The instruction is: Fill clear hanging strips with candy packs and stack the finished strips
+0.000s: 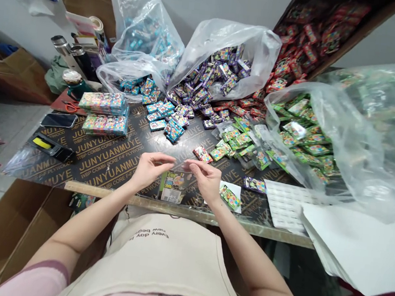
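Observation:
My left hand (152, 168) and my right hand (204, 176) face each other near the table's front edge, fingertips a small gap apart. Each has thumb and forefinger pinched together. Whatever is between them is too small or too clear to make out. Just below the fingertips, a see-through printed packet (172, 187) lies flat on the table, with a pale label panel at its lower end. Close to my right wrist, a green packet (229, 196) rests on a white card (238, 191). A red packet (203, 154) lies beyond my right hand.
Clear bags spill blue packets (148, 87), purple packets (204, 79) and green packets (311, 131); red packets (299, 51) fill a box behind. At left are stacked packet strips (103, 125), a phone (58, 120) and a tape dispenser (51, 145). A label sheet (286, 205) lies right.

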Demonstrator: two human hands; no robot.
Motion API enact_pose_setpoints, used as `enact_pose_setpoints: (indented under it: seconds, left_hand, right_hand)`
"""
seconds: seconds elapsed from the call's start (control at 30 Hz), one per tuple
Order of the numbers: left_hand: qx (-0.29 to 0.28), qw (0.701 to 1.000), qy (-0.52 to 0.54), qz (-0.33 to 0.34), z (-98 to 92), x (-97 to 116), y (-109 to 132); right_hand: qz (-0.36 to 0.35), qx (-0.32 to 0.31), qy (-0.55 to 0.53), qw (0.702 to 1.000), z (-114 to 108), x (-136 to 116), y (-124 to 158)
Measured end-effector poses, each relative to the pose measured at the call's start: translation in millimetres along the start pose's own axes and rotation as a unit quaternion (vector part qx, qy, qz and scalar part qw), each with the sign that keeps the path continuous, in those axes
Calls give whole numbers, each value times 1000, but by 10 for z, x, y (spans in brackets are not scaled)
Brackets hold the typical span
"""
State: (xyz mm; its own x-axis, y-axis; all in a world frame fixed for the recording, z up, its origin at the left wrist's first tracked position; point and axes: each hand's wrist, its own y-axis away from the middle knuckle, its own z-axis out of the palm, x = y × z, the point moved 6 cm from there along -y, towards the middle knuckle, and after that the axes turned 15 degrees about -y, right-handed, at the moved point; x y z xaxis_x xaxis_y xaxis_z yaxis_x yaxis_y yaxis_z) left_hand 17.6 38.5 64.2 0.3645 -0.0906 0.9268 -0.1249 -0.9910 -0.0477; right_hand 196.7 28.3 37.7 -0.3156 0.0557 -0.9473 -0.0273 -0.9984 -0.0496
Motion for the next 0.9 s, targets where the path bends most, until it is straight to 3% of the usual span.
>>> enact_pose_setpoints:
  seconds: [0.1,0.23,0.33,0.5,0.63,0.9]
  left_hand:
    - [4,994,-62,86,-29,106,41]
    - [-39,974,-145,170,-15,191,124]
    - [-26,976,-155,153,-65,209,115]
    - [-50,992,-108,36,-86,184,11]
    - [-64,991,-113,33,-64,223,-25]
    - [-52,972,-163,159,-23,200,130]
  right_hand:
    - [-61,-27,39,997,-21,-91,-11]
    - [-136,-107,85,981,24,-215,26]
    - [-112,-107,106,982,62,-251,43]
    - [-19,-80,77,994,123,-248,12]
    - [27,-88,49,995,139,-235,-32]
    - [-121,-99,156,975,-27,-149,165]
